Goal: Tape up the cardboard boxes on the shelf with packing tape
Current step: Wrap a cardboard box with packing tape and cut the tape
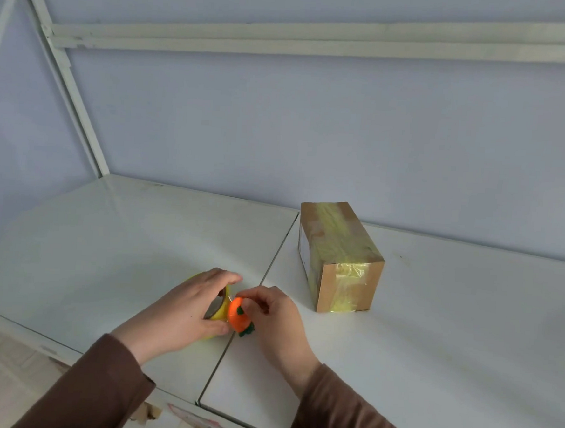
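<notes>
One cardboard box (pixel 348 285) lies on the white shelf (pixel 107 236), right of its centre seam, with yellowish clear tape along its top and down its near end. My left hand (pixel 182 317) grips a yellow roll of packing tape (pixel 219 312) at the seam, near the front. My right hand (pixel 276 319) holds a small orange tool with green parts (pixel 237 317) against the roll, fingers curled round it. A short clear strip of tape seems to run between roll and tool.
The shelf's white metal frame has an upright post (pixel 73 101) at the back left and a crossbar (pixel 318 40) overhead. A pale blue wall stands behind. The shelf's front edge (pixel 19 330) runs close below my wrists.
</notes>
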### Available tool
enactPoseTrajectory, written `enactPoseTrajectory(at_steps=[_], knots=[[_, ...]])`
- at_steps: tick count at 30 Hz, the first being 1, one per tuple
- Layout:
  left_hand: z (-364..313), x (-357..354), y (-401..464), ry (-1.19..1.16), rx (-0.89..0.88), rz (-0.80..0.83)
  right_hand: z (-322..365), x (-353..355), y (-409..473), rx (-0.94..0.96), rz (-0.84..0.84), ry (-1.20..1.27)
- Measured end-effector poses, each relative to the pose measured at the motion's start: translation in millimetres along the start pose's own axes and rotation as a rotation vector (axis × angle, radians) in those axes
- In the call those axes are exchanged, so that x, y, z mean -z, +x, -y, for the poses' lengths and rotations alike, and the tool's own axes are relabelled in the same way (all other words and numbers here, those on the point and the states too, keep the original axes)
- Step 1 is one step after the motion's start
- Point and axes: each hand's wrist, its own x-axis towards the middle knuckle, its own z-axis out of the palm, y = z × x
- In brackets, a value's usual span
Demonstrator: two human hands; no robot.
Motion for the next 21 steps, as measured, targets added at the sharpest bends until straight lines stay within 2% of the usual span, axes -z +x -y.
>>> enactPoseTrajectory(at_steps=[2,5,6,8,11,14,17,21], knots=[[0,-5,5,-0.010,0.017,0.032,2,8,-4,0.129,-0.040,-0.230],[-8,-7,15,0.201,-0.034,-0.029,7,38,-13,0.420,-0.233,-0.255],[-14,-6,19,0.186,-0.050,-0.090,7,52,-16,0.514,-0.313,-0.219],[-33,-10,31,-0.004,-0.099,-0.198,5,82,-16,0.641,-0.460,-0.191],[-70,-30,54,-0.300,-0.172,-0.344,-9,125,-10,0.559,-0.573,-0.204],[-105,-51,77,-0.441,-0.153,-0.456,-28,151,-2,0.399,-0.500,-0.159],[-121,-66,93,-0.406,-0.155,-0.566,-43,156,3,0.365,-0.429,-0.190],[-120,-75,100,-0.349,-0.191,-0.634,-54,157,8,0.399,-0.459,-0.318]])
